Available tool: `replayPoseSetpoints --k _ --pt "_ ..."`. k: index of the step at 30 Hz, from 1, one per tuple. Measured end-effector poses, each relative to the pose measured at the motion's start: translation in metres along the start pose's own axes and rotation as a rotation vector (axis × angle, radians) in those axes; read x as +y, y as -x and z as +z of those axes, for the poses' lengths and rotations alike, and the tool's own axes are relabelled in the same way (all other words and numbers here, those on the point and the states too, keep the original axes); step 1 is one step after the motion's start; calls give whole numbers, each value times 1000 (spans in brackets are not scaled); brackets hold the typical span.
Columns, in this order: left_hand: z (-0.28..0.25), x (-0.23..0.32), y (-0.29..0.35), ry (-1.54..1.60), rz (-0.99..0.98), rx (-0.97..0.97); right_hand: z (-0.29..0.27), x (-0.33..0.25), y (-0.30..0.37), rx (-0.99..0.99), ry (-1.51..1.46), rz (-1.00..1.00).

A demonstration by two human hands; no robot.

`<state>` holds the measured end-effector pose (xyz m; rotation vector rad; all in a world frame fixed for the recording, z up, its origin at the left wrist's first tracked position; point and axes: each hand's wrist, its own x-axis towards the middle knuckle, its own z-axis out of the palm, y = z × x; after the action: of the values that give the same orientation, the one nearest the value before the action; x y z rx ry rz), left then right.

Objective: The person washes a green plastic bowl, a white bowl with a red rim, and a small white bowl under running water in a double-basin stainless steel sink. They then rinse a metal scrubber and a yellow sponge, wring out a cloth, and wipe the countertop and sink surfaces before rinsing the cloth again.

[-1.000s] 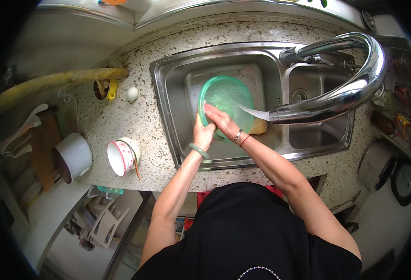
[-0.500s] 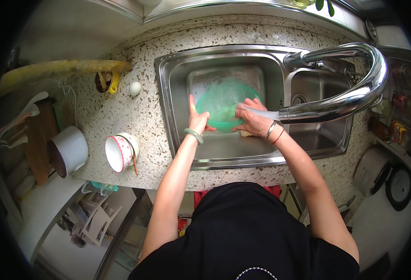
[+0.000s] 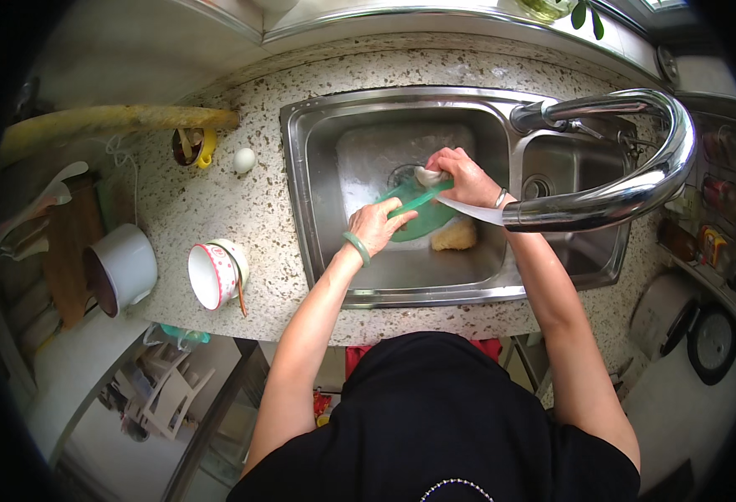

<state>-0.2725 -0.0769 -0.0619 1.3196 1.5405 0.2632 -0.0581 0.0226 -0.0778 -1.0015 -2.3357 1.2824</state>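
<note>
My left hand [image 3: 371, 227] is closed on the near-left rim of a translucent green plastic basin [image 3: 418, 221], which stands tilted on its side inside the large steel sink bowl [image 3: 326, 197]. At the basin's far-right rim, my right hand [image 3: 466, 177] is closed around a small whitish, cloth-like thing [image 3: 429, 176]; its exact kind is unclear. Water [image 3: 472, 211] runs from the chrome tap [image 3: 585, 212] just beneath the right hand. A tan sponge-like block [image 3: 454, 235] lies on the sink floor beside the basin, and behind the basin is the drain.
A smaller sink bowl [image 3: 560, 171] lies on the right under the tap's curved neck. On the left counter are an egg [image 3: 244, 161], a yellow mug [image 3: 205, 149] and stacked bowls [image 3: 211, 276]. A white pot [image 3: 125, 268] stands farther left.
The basin has gone from lying flat to tilted on edge. My right hand has moved up to its far rim with the whitish thing now visible, and the tan block is uncovered.
</note>
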Motion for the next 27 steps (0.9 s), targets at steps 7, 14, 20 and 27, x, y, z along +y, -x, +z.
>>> replayPoseSetpoints --k 7,14,20,27 --pt "12 13 -9 394 -152 -14 -16 -44 14 229 -383 72" --pt "27 -1 -25 1158 -73 135 23 -112 41 335 84 -117" --pt "23 41 -12 1241 -93 80 51 -93 31 453 221 -85" --pt "31 45 17 733 -246 210 47 -54 -7 447 -198 336"
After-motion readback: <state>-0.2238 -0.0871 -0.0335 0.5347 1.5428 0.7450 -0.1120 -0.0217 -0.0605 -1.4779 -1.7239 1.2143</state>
